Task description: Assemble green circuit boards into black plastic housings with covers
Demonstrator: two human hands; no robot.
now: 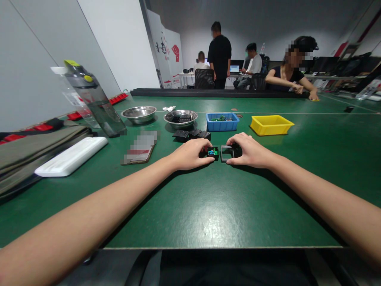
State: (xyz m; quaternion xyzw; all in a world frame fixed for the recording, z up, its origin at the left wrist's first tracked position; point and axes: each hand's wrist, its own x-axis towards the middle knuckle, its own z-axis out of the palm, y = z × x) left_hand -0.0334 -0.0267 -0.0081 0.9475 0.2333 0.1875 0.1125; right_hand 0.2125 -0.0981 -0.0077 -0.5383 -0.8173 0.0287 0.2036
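Near the middle of the green table (190, 214), my left hand (193, 154) grips a small black box (213, 153) with green and blue parts inside, between thumb and fingers. Just to its right, my right hand (248, 151) holds a black square frame (227, 153) by its upper and lower edges. A narrow gap separates the two pieces. Several black cases (192, 135) lie right behind my left hand. Farther back are a metal bowl (180, 119) with black parts and a blue bin (222, 122) with green pieces.
A yellow bin (272, 125) stands at the back right, another metal bowl (139, 114) at the back left. On the left are a phone (139, 147), a white power bank (72, 156), a bottle (97, 99) and a bag (38, 155). A person (293, 71) works across the table.
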